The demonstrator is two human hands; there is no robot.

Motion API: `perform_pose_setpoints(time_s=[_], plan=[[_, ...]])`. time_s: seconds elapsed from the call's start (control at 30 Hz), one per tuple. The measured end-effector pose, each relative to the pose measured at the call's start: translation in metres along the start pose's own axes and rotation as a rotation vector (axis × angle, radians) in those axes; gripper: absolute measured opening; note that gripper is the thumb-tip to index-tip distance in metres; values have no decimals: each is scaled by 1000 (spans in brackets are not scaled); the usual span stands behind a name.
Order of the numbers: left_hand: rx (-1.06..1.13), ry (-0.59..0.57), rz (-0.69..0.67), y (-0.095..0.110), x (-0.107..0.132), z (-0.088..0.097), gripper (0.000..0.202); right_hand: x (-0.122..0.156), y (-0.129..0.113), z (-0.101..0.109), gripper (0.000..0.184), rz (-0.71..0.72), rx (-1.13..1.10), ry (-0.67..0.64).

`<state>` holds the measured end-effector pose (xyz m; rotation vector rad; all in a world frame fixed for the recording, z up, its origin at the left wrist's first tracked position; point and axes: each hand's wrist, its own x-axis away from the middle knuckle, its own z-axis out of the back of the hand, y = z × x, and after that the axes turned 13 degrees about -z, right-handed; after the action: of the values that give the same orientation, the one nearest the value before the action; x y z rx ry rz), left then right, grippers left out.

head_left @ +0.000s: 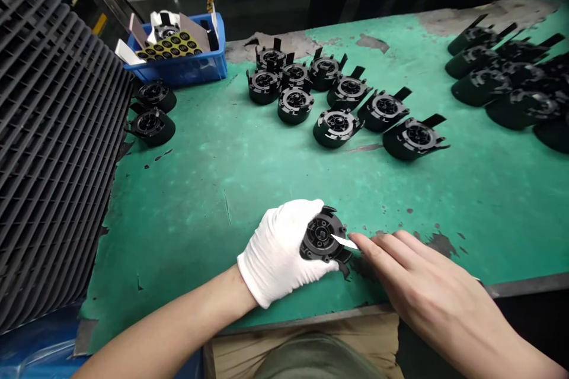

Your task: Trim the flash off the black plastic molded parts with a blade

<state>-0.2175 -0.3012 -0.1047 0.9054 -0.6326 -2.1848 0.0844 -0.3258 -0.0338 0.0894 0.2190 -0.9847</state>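
Note:
My left hand point(284, 249), in a white glove, is wrapped round a round black plastic housing point(320, 234) just above the green table. The housing's ribbed, open face points up toward me, and thin tabs stick out at its edge. My bare right hand point(418, 272) is closed on a small knife; its pale pointed blade point(344, 241) reaches over the housing's face, with the tip close to the inner ring. Whether the tip touches the plastic I cannot tell. The knife's handle is mostly hidden under my fingers.
Several similar black housings point(335, 125) stand on the green table point(200, 189), with more at the far right point(482, 84) and two point(153, 125) at the left. A blue bin point(186, 71) holds cards and a part. Stacked grey grid trays point(53, 130) rise at the left edge.

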Motion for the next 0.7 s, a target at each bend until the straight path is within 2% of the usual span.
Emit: perform_pose_setpoints(time_s=[0.2, 0.33, 0.53, 0.7], plan=[[0, 28, -48, 0, -1, 0, 98, -6, -6, 4, 54, -24, 49, 6], [-3, 36, -35, 0, -2, -1, 96, -8, -13, 4, 59, -25, 116, 11], [6, 96, -6, 6, -8, -5, 94, -11, -20, 0, 55, -59, 160, 53], [20, 108, 8, 7, -8, -8, 87, -3, -2, 0, 59, -71, 47, 46]])
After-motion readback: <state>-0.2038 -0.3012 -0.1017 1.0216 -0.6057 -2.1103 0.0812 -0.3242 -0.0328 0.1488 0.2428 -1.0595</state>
